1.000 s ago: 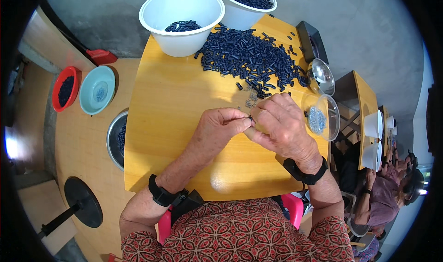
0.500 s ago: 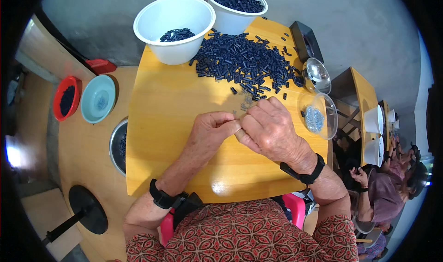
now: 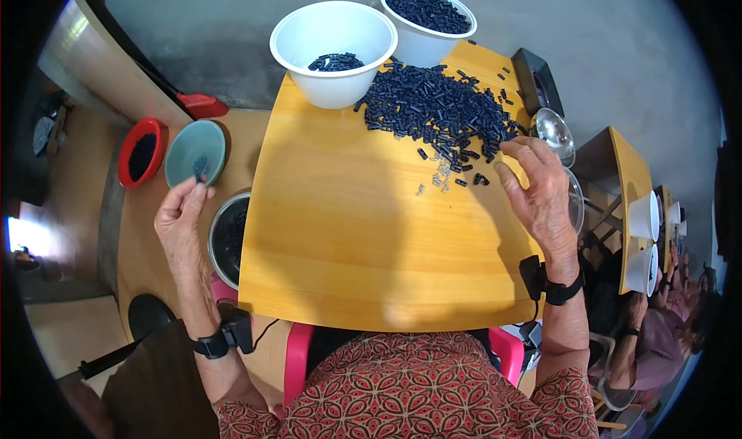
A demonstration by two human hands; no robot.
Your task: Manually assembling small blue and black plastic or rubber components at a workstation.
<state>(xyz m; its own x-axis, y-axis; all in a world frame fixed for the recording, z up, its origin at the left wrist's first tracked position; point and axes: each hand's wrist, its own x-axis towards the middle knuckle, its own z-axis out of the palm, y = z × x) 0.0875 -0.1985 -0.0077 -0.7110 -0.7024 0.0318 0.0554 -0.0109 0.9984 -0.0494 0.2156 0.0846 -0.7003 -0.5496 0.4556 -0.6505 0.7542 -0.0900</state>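
Observation:
My left hand (image 3: 182, 216) is off the table's left side, its thumb and fingertips closed on a small black plastic piece (image 3: 201, 178). Behind that piece is a pale green basin (image 3: 175, 154) on the floor. My right hand (image 3: 543, 195) hovers over the table's right side, fingers apart and thumb spread, next to the edge of a big heap of small black plastic pieces (image 3: 433, 103). I see nothing in its grasp. Tiny clear pieces (image 3: 440, 178) lie loose just in front of the heap.
A white bucket (image 3: 332, 33) with few black pieces and a fuller white bucket (image 3: 431, 45) stand at the back. Clear bowls (image 3: 553, 136) and a black tray (image 3: 536, 79) line the right edge. A red basin (image 3: 144, 153) and a steel bowl (image 3: 219, 242) are left; other people sit right.
My hands, together over the table before, have parted. The left has swung out past the left edge with a black piece; the right has moved right and opened. The whole view has shifted.

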